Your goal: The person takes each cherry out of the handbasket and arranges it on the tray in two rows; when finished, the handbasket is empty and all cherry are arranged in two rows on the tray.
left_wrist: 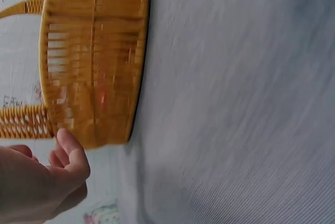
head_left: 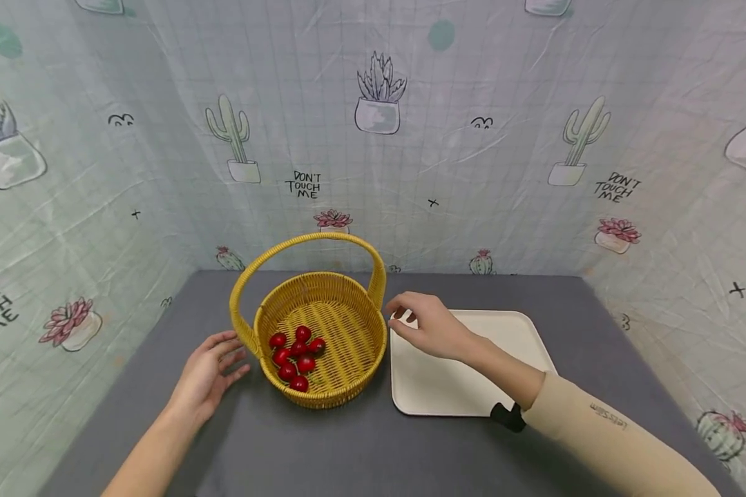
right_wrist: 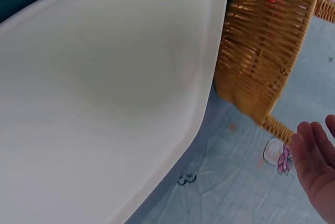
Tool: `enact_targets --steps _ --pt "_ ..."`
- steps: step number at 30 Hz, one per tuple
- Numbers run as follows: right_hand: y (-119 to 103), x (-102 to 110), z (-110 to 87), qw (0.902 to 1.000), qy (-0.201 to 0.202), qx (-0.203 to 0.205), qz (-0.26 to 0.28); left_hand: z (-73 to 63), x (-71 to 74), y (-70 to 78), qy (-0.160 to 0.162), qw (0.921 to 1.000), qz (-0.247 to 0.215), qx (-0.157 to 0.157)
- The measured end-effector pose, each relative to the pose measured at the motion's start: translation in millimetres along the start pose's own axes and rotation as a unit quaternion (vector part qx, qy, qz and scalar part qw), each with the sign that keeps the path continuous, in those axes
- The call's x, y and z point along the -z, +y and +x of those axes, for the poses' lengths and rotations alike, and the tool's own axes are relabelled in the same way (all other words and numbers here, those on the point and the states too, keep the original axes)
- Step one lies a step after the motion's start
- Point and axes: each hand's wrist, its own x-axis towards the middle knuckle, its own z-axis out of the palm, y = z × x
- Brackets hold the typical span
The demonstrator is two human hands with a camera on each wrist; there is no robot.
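A yellow woven basket (head_left: 348, 331) with a tall arched handle (head_left: 313, 238) stands on the grey table. Several red cherries (head_left: 298, 348) lie together in its left part. My left hand (head_left: 205, 376) is at the basket's left side, fingers loosely bent beside the foot of the handle; in the left wrist view its fingertips overlap the basket wall (left_wrist: 99, 67). On the other side my right hand (head_left: 432, 324) hovers by the handle's right foot, fingers relaxed, with nothing in them. In the right wrist view its fingertips come close to the handle (right_wrist: 278, 129).
A white rectangular tray (head_left: 447, 386) lies right of the basket, partly under my right forearm. Cloth walls (head_left: 429, 228) printed with potted plants enclose the back and sides of the grey table (head_left: 323, 449). A black strap (head_left: 508, 417) sits at the right sleeve's cuff.
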Motion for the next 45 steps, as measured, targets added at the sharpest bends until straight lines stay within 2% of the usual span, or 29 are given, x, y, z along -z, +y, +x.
enact_targets --steps 4,7,15,26,32,37,45 --pt "-4 -8 11.5 0.9998 -0.01 0.007 0.015 -6.5 -8.9 -1.8 -0.005 0.9983 -0.055 0.02" --pt "-6 -13 19.7 0.9993 -0.016 0.008 0.032 -11.6 -17.4 -1.7 -0.006 0.9975 -0.068 0.017" --pt "-6 -33 34.9 0.9968 -0.039 -0.018 0.068 -20.3 -33.5 -8.6 0.006 0.9993 -0.035 0.009" --pt "-11 -61 58.6 0.9877 -0.103 -0.035 0.112 -18.2 -41.6 -15.9 0.024 0.9994 -0.021 0.011" --pt "-13 -78 71.0 0.9855 -0.134 -0.036 0.098 -15.9 -41.4 -19.4 0.028 0.9989 -0.036 0.014" --pt "-16 -91 78.5 0.984 -0.154 -0.064 0.063 -14.8 -41.9 -22.3 0.027 0.9984 -0.049 0.014" --pt "-16 -108 88.7 0.9857 -0.148 -0.079 0.015 -14.1 -43.7 -24.3 0.038 0.9965 -0.073 0.017"
